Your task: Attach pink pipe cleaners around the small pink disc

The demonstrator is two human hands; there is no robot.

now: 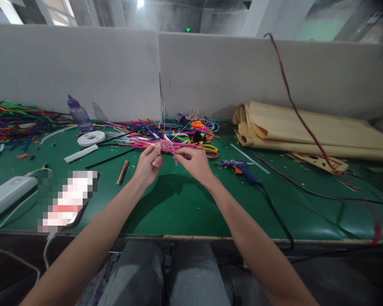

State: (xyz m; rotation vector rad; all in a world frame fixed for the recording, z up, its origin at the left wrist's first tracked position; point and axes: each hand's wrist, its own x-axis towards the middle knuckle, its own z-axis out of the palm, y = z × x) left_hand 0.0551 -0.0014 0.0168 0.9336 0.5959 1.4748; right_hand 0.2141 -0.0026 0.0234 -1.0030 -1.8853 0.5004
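Observation:
In the middle of the view, a pink pipe cleaner [167,146] is bent into a small looped shape, with thin white stems standing up behind it. My left hand [151,161] pinches its left side between thumb and fingers. On the other side, my right hand [193,161] grips a pink end that hangs down between the fingertips. Both hands are just above the green table [178,204]. Directly behind them lies a pile of colored pipe cleaners [140,127], some pink ones overlapping the piece in view. Small orange and black decorated pieces [200,135] sit beside that pile.
A blue glue gun [242,168] and a clear glue stick [250,158] lie right, before rolled tan sheets [306,129]. A red-black cable [293,106] hangs across. Left are a purple bottle [79,114], white roll [91,138], short brown stick [123,172], blurred phone [68,199] and power strip [9,195].

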